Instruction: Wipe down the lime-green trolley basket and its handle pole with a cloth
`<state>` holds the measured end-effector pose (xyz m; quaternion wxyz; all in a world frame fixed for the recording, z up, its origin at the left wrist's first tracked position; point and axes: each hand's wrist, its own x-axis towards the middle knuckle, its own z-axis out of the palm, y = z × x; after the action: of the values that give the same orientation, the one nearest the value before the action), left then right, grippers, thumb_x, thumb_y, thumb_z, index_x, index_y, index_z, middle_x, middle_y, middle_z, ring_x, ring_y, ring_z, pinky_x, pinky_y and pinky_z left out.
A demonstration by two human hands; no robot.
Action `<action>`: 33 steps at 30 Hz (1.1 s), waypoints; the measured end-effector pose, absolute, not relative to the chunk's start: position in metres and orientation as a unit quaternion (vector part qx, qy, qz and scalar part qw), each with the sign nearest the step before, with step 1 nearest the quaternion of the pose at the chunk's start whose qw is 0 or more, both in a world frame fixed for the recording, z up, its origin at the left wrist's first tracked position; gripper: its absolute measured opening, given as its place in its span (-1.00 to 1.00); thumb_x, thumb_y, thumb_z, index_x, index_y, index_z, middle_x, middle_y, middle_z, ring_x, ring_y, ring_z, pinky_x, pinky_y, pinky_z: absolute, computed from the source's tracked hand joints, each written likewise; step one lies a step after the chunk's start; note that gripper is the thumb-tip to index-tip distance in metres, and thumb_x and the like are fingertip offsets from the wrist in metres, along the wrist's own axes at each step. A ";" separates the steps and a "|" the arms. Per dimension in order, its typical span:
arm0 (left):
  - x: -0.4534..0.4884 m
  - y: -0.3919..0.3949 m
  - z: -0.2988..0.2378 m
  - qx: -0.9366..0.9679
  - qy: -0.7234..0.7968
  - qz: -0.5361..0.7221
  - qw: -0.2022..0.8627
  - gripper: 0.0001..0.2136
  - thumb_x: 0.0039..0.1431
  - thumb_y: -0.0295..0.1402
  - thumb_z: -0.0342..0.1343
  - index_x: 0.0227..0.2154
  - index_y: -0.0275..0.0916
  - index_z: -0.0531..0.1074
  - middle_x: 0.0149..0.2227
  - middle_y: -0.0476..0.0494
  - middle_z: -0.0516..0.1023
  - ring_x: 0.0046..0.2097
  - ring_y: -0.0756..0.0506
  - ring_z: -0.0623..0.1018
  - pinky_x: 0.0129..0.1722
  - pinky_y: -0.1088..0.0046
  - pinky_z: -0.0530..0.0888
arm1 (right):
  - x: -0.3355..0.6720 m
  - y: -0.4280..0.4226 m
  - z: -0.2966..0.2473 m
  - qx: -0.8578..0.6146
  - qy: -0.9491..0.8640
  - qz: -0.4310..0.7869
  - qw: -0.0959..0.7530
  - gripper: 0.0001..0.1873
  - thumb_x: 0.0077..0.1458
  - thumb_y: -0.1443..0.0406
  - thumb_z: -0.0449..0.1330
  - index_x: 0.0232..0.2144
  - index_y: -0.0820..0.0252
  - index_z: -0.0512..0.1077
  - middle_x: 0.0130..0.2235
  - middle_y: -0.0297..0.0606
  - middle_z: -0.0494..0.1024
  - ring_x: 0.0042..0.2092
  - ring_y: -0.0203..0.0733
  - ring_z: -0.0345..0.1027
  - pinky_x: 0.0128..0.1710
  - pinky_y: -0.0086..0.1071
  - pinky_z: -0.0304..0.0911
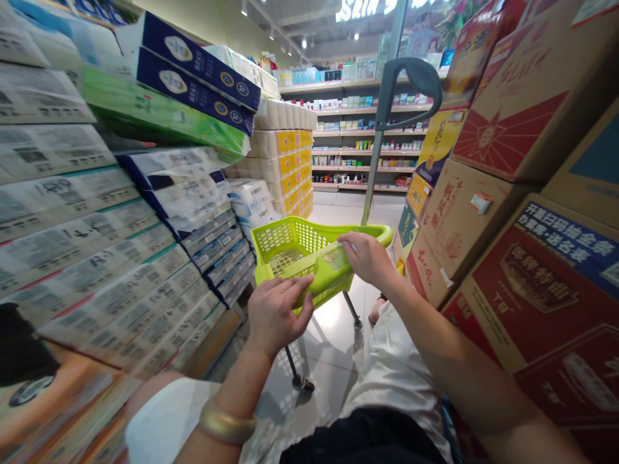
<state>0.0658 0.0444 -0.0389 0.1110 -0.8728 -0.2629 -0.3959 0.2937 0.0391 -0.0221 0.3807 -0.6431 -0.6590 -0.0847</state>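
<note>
In front of me stands a lime-green shopping cart (pixel 285 267) on thin dark legs with casters; through its perforated walls I see no goods in the basket. My left hand (pixel 275 309) is wrapped round the near left end of the cart's handle, thumb below and fingers over the top. Farther right, my right hand (pixel 366 256) grips the same handle (pixel 330 265) with its fingertips curled over the rim. A gold bangle (pixel 226 422) sits on my left wrist.
Stacked tissue packs (pixel 97 258) line the left, with dark blue boxes (pixel 198 64) on top. Cardboard cartons (pixel 512 96) crowd the right. A glass door's grey handle (pixel 411 93) is ahead, with stocked shelves (pixel 353 138) beyond. Tiled floor (pixel 333 335) lies beneath the cart.
</note>
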 end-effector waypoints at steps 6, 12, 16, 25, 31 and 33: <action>0.067 0.045 -0.040 -0.871 -0.257 -0.402 0.118 -0.76 0.18 -0.33 0.04 -0.14 -0.19 0.53 -0.29 -0.04 0.66 -0.32 -0.09 0.56 -0.31 0.34 0.41 | 0.272 0.032 -0.025 -0.595 -0.694 -0.099 0.394 -0.75 0.21 0.35 0.05 -0.22 0.16 0.54 -0.14 -0.21 0.61 -0.07 -0.12 0.44 0.05 -0.25 0.24; 0.064 0.045 -0.038 -0.873 -0.246 -0.403 0.124 -0.76 0.18 -0.35 0.04 -0.15 -0.22 0.53 -0.29 -0.04 0.66 -0.33 -0.09 0.56 -0.32 0.34 0.40 | 0.255 0.029 -0.018 -0.572 -0.733 -0.061 0.362 -0.74 0.21 0.36 0.04 -0.21 0.12 0.54 -0.15 -0.27 0.62 -0.08 -0.17 0.45 0.03 -0.32 0.25; 0.063 0.044 -0.038 -0.873 -0.249 -0.402 0.121 -0.76 0.19 -0.34 0.04 -0.14 -0.20 0.53 -0.28 -0.04 0.66 -0.34 -0.09 0.56 -0.31 0.34 0.40 | 0.283 0.036 -0.016 -0.644 -0.673 -0.063 0.357 -0.75 0.21 0.33 0.05 -0.22 0.13 0.55 -0.16 -0.24 0.62 -0.10 -0.13 0.47 -0.03 -0.30 0.28; 0.063 0.044 -0.039 -0.868 -0.252 -0.410 0.119 -0.77 0.19 -0.34 0.02 -0.17 -0.20 0.54 -0.30 -0.03 0.66 -0.35 -0.09 0.56 -0.32 0.35 0.40 | 0.284 0.033 -0.026 -0.629 -0.660 -0.096 0.400 -0.75 0.21 0.35 0.04 -0.23 0.15 0.54 -0.15 -0.20 0.61 -0.08 -0.09 0.44 0.03 -0.22 0.24; 0.060 0.045 -0.039 -0.875 -0.246 -0.402 0.112 -0.76 0.19 -0.35 0.03 -0.15 -0.22 0.53 -0.28 -0.04 0.66 -0.35 -0.09 0.56 -0.32 0.34 0.41 | 0.256 0.028 -0.023 -0.569 -0.725 -0.080 0.380 -0.75 0.22 0.35 0.05 -0.21 0.11 0.53 -0.14 -0.25 0.61 -0.07 -0.15 0.44 0.05 -0.27 0.23; 0.058 0.046 -0.040 -0.876 -0.245 -0.400 0.111 -0.75 0.19 -0.35 0.03 -0.14 -0.22 0.53 -0.28 -0.05 0.66 -0.35 -0.09 0.56 -0.32 0.34 0.41 | 0.264 0.030 -0.021 -0.580 -0.719 -0.074 0.376 -0.75 0.22 0.34 0.05 -0.21 0.13 0.53 -0.15 -0.24 0.62 -0.09 -0.14 0.44 0.02 -0.28 0.25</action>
<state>0.0578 0.0456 -0.0396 0.1106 -0.8760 -0.2450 -0.4005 0.2640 0.0302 -0.0211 0.3762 -0.5795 -0.7192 -0.0738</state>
